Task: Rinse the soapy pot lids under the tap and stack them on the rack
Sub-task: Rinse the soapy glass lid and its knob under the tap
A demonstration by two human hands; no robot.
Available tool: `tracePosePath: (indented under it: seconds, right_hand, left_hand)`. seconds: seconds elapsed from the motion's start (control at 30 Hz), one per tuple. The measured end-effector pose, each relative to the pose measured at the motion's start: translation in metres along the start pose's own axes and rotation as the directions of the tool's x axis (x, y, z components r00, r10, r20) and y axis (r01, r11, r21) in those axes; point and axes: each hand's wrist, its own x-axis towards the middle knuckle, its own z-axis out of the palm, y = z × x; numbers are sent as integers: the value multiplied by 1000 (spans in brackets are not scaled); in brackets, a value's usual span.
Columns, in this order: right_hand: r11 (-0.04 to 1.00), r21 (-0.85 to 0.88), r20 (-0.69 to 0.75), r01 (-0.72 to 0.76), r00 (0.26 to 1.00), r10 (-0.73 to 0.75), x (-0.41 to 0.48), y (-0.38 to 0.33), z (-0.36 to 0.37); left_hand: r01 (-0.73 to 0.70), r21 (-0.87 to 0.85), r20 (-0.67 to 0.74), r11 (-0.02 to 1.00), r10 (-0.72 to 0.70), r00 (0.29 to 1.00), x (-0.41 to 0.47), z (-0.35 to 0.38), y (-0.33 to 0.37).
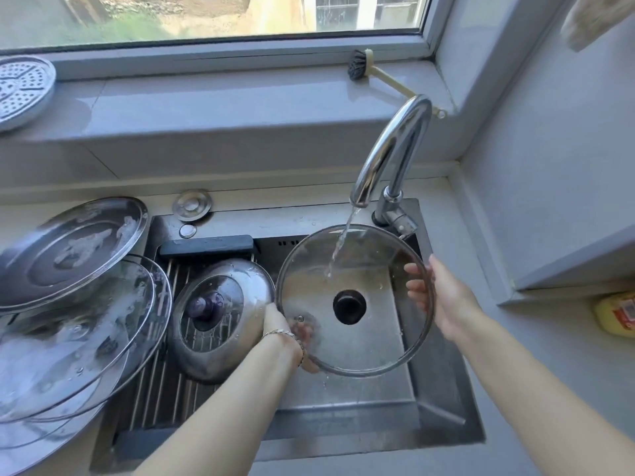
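Note:
A round glass lid (374,269) with a dark knob is tilted over the sink, and water from the chrome tap (388,156) runs onto its upper part. My left hand (280,326) grips its lower left rim, fingers behind the glass. My right hand (443,297) holds the right rim, fingers curled over the edge. A steel lid with a glass centre and purple knob (220,316) lies on the roll-up rack (154,379) over the sink's left half. Soapy lids, a steel one (74,249) above glass ones (75,341), are stacked at the left.
The steel sink (347,417) lies below the held lid. On the window ledge sit a perforated steamer plate (24,91) and a dish brush (378,75). A yellow bottle (615,314) stands under a shelf at the right. A grey wall closes the right side.

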Motion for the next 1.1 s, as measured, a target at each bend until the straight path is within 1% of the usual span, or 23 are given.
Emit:
tracePosePath:
  seconds: [0.03, 0.07, 0.13, 0.2, 0.27, 0.3, 0.33, 0.4, 0.43, 0.47, 0.5, 0.53, 0.57, 0.63, 0.7, 0.73, 0.8, 0.87, 0.93, 1.0, 1.03, 1.07, 1.1]
  right_hand:
    - [992, 84, 25, -92, 996, 90, 5, 7, -3]
    - [975, 145, 62, -171, 985, 163, 10, 14, -5]
    - [925, 172, 195, -338, 933, 304, 12, 29, -9]
    - [855, 147, 364, -498, 831, 421, 8, 40, -11]
    - [788, 155, 468, -596, 747, 473, 6, 49, -10]
    - [776, 127, 485, -617, 722, 495, 5, 54, -6]
    - [785, 94, 472, -612, 722, 506, 4, 59, 0]
    - [825, 101, 424, -556, 774, 470, 4, 69, 14]
    - [838, 156, 400, -523, 809, 430, 3, 73, 21]
    - [842, 236, 380, -485, 844, 379, 2, 75, 28]
    - [848, 310, 348, -431, 881, 320, 2, 75, 35]
    - [859, 361, 308, -364, 916, 258, 1, 74, 40]
    - [877, 388, 257, -283, 947, 192, 2, 72, 44]
    - [920, 380, 165, -100, 985, 38, 1, 60, 47]
    - [954, 276, 101, 121, 983, -154, -1, 39, 43]
    - [951, 199, 86, 238, 962, -259, -4, 26, 40]
    - [898, 27, 107, 440, 892, -440, -14, -2, 34]
    - [804, -163, 193, 572, 817, -543, -28, -29, 34]
    - [690, -333, 287, 643, 766, -575, -38, -47, 35]
    - [558, -490, 334, 670, 735, -590, -41, -55, 38]
    - [513, -546, 341, 663, 735, -586, -40, -57, 40]
    - [491, -592, 337, 639, 750, -569, -37, -59, 41]
    - [505, -628, 320, 592, 788, -526, -31, -61, 40]
  left_hand:
    - [-114, -27, 12, 993, 115, 993, -4, 2, 1]
    - [-235, -42, 16, 971, 236, 972, -7, 4, 3]
    - [-376, -128, 17, 918, 382, 924, -13, 8, 12]
    - [-493, -220, 138, 842, 527, 839, -17, 8, 21]
    - [-601, -193, 262, 775, 631, 730, -27, 5, 31]
    - [-644, -149, 350, 750, 649, 675, -32, 3, 37]
    - [-696, -81, 463, 713, 645, 608, -38, 1, 44]
    - [-794, 93, 670, 601, 552, 496, -53, 1, 56]
    - [-826, 181, 730, 534, 489, 477, -61, 2, 60]
    - [-831, 254, 749, 494, 443, 492, -66, 3, 65]
    - [-825, 325, 740, 462, 419, 526, -70, 5, 69]
    - [-815, 386, 713, 431, 421, 561, -68, 6, 74]
    - [-795, 428, 668, 430, 442, 599, -66, 6, 78]
    - [-710, 456, 517, 536, 490, 702, -59, 4, 86]
    - [-621, 446, 399, 645, 478, 782, -45, -2, 89]
    - [-571, 434, 367, 697, 442, 819, -38, -5, 87]
    - [-440, 372, 337, 818, 323, 885, -24, -9, 76]
    - [-291, 251, 358, 923, 191, 914, -9, -7, 57]
    - [-168, 164, 378, 972, 95, 921, 3, 0, 36]
    - [-57, 127, 378, 990, 4, 926, 13, 6, 17]
    - [-11, 125, 371, 992, -36, 928, 15, 8, 9]
    - [19, 143, 355, 989, -69, 932, 19, 9, 4]
    - [31, 188, 337, 982, -94, 937, 19, 9, 1]
